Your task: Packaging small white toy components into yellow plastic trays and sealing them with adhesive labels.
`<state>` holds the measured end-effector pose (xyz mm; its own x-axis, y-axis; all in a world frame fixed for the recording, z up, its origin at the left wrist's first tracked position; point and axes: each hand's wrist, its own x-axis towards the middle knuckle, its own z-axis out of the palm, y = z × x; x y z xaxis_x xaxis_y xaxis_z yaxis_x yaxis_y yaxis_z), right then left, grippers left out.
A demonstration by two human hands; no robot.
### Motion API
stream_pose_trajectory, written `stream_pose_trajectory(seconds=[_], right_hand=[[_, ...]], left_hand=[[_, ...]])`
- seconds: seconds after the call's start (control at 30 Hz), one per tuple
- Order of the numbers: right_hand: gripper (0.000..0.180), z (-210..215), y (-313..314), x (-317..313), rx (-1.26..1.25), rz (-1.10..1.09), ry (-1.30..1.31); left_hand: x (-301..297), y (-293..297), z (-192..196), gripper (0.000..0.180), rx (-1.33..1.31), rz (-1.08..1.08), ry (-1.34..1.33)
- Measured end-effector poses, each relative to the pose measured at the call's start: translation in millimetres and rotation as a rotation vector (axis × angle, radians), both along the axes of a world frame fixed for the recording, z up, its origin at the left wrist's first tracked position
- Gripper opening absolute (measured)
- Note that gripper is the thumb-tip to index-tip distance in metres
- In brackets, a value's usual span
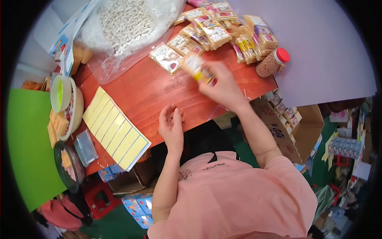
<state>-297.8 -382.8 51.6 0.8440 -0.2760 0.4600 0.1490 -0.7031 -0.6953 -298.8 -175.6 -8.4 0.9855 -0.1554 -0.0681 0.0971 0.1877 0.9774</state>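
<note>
My right hand (221, 85) is stretched over the red-brown wooden table (159, 89) and grips a small clear packet of white pellets with a colourful card (197, 67), blurred by motion. Just beyond it lie more such packets (167, 57), spreading into a heap of filled packets (223, 28) at the far side. My left hand (171, 125) rests near the table's front edge, fingers loosely curled and holding nothing.
A big clear bag of white pellets (123, 22) sits far left. A sheet of yellow strips (115, 129) lies front left beside bowls (65, 101) and a small tray (85, 147). A red-capped bottle (272, 61) lies at the right edge. A cardboard box (286, 127) stands below.
</note>
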Motion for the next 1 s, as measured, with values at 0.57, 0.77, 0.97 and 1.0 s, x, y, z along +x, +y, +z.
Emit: stream_pose_trajectory(seconds=[0.57, 0.77, 0.97, 1.0], right_hand=[[0.043, -7.5, -103.7, 152.7, -0.747, -0.631, 0.083], [0.05, 1.6, -110.6, 166.6, -0.764, -0.606, 0.33], [0.044, -13.2, -66.8, 141.5, -0.861, -0.503, -0.113], [0.041, -22.7, -51.4, 138.7, -0.821, -0.372, -0.163]], left_hand=[[-0.2, 10.6, -17.7, 0.006, 0.252, -0.071, -0.389], [1.8, 8.9, -18.6, 0.007, 0.223, -0.027, -0.422], [1.5, 11.8, -13.6, 0.007, 0.205, -0.073, -0.395], [1.1, 11.5, -15.8, 0.007, 0.194, -0.068, -0.382]])
